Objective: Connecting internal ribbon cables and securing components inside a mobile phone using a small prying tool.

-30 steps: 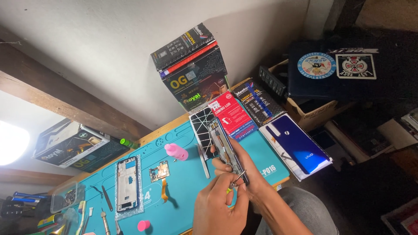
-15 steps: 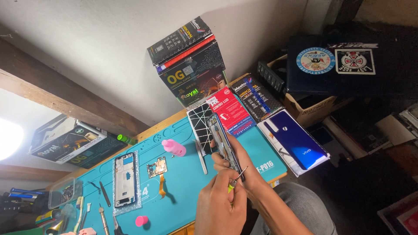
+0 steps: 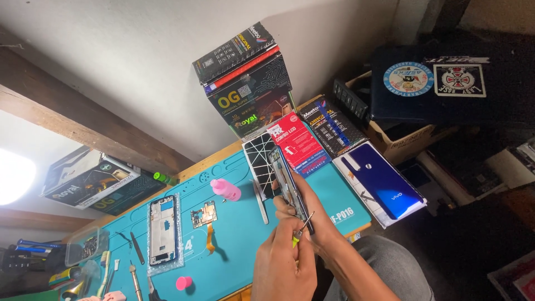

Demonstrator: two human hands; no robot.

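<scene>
Right above the near edge of the teal work mat (image 3: 234,245), a phone (image 3: 287,181) is held edge-on and tilted, its lower end gripped in the right hand (image 3: 317,223). That hand's fingers wrap round the phone's lower part, closed against its sides, so the phone rises out of them toward the far edge of the mat. The left hand (image 3: 281,267) sits just below and in front, its thumb and forefinger pressed together in a pinch on a small yellow-handled screwdriver (image 3: 301,231), whose thin shaft points up to the phone's lower edge; whether the tip actually touches the phone cannot be told.

One phone is in hand. One phone frame (image 3: 163,228) lies flat near the mat's left part, and one small circuit board with an orange ribbon (image 3: 204,218) lies beside it toward the middle. One pink bottle (image 3: 225,189) lies on its side near the far edge, and one pink cap (image 3: 183,282) rests by the near edge. One blue back cover (image 3: 382,181) lies off the mat's right edge. Two flat packets, a red one (image 3: 295,142) and a dark one (image 3: 332,127), lean at the far right corner, and dark boxes (image 3: 245,83) are stacked behind them against the wall.
</scene>
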